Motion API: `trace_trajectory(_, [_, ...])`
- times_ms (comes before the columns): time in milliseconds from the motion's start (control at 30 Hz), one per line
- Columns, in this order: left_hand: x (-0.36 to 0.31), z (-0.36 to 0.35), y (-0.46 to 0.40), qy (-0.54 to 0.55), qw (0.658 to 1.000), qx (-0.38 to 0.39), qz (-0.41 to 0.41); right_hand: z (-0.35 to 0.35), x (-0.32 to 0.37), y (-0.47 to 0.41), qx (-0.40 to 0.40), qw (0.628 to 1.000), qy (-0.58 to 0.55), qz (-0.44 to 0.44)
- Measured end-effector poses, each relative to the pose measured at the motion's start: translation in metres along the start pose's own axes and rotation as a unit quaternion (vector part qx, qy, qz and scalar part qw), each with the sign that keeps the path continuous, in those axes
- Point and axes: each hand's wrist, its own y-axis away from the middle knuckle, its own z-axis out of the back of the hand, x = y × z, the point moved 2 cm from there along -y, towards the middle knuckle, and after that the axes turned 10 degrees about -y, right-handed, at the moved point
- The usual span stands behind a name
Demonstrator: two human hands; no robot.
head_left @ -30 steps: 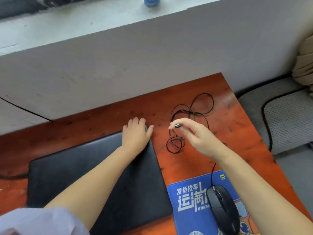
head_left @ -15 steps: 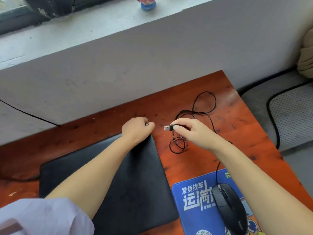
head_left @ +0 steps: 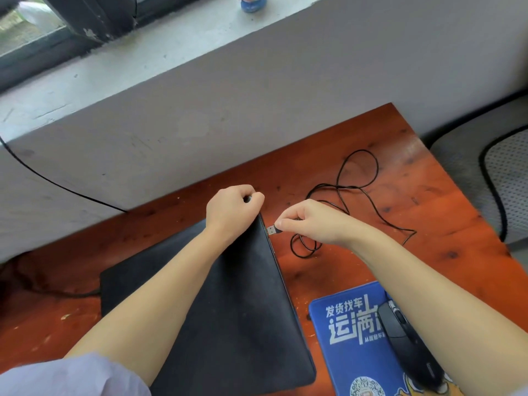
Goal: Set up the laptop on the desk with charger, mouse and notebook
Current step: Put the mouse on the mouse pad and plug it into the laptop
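One red-brown worktop [head_left: 428, 212] carries one closed black laptop [head_left: 228, 310], lying flat beside one blue mouse pad [head_left: 348, 338]. One black mouse [head_left: 405, 338] sits on the pad, its single cable [head_left: 357, 172] looped loosely across the wood. The left hand [head_left: 231, 210] is curled shut on the laptop's far right corner, steadying it. The right hand [head_left: 311, 221] pinches the one USB plug [head_left: 272, 230], its tip just beside the laptop's right edge — not yet in. By my reckoning the mouse is nearly connected; lid closed, no charger or notebook identifiable — both seemingly left to do.
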Motion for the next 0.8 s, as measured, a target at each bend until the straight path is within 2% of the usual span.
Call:
trace_trajectory(100, [-0.001, 0.001, 0.001, 0.003, 1.000, 0.000, 0.003, -0.002, 0.002, 0.000, 0.015, 1.000, 0.023, -0.008])
trace_trajectory(233, [-0.002, -0.001, 0.001, -0.001, 1.000, 0.001, 0.000, 0.005, 0.007, -0.002, -0.006, 1.000, 0.021, 0.002])
trace_trajectory(800, [-0.004, -0.002, 0.002, 0.000, 1.000, 0.002, -0.010, 0.006, 0.017, -0.002, 0.043, 0.997, 0.065, -0.028])
